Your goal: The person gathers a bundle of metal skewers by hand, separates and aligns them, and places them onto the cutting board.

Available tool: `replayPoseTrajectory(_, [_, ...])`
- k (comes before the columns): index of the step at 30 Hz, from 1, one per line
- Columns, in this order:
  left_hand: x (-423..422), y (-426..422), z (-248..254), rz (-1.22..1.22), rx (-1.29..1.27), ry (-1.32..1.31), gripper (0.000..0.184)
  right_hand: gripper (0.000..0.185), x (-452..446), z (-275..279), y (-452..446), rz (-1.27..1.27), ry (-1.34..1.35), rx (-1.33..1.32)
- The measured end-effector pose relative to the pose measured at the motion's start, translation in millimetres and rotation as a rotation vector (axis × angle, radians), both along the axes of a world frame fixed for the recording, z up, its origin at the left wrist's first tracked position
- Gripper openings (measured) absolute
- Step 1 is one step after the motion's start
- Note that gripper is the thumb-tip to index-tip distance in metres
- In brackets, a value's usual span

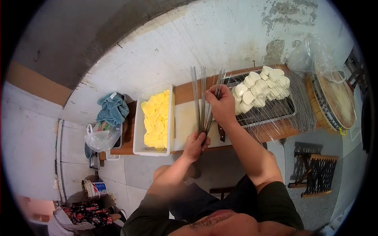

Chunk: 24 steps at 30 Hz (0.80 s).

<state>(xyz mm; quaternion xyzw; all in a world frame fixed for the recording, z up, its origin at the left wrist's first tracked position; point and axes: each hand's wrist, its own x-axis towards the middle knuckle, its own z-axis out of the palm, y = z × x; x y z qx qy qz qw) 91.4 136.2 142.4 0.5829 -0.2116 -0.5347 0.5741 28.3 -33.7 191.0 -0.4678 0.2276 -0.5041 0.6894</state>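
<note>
Several thin metal skewers [203,94] stand fanned out in bunches above a white cutting board [185,122]. My left hand [195,145] is closed round their lower ends. Higher up, my right hand [221,103] has its fingers closed on the right-hand bunch. Left of the board, a white bin [171,126] holds yellow round slices [156,120]. On the right, white pieces on skewers [260,88] lie heaped over a metal tray [293,106]. A knife handle [221,133] shows beside my right forearm.
More skewers [303,106] lie right of the tray, beside a round basket [332,100] and plastic bag [311,57]. A blue towel [113,109] and bagged items [103,135] are at left. A stool [317,175] and bucket [94,188] stand on the floor.
</note>
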Motion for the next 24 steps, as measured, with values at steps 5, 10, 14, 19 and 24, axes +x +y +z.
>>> replayPoseTrajectory(5, [0, 1, -4, -0.012, -0.019, 0.023, 0.019, 0.010, 1, 4, 2, 0.018, -0.044, 0.050])
replayPoseTrajectory(10, [1, 2, -2, 0.007, -0.014, 0.011, 0.020, 0.013, -3, 7, 2, 0.051, -0.046, 0.043])
replayPoseTrajectory(14, [-1, 1, 0, 0.021, -0.018, -0.026, 0.020, 0.013, -1, 3, 0, 0.057, -0.082, 0.062])
replayPoseTrajectory(19, [-3, -1, 1, 0.019, -0.056, -0.555, 0.020, 0.012, 2, -5, -2, 0.016, -0.045, 0.048])
replayPoseTrajectory(24, [-4, -2, 7, 0.069, -0.019, -0.073, 0.019, 0.012, 0, -1, 0, -0.004, -0.041, 0.018])
